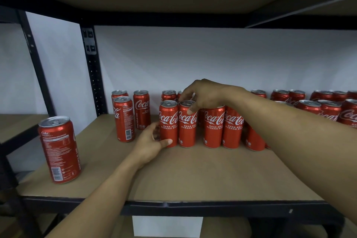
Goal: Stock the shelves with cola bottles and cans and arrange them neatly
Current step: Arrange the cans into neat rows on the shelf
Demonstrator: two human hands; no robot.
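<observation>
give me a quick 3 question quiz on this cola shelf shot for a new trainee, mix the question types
1. True or false: the left hand holds the leftmost front-row can low down, near its base.
2. The lone can near the front left corner of the shelf mainly shows the camera: A) the big logo B) the barcode and small print C) its base.
3. Counted from the left, which place in the front row has the can under the right hand? It is this can.

Key: 1 true; 2 B; 3 second.
</observation>
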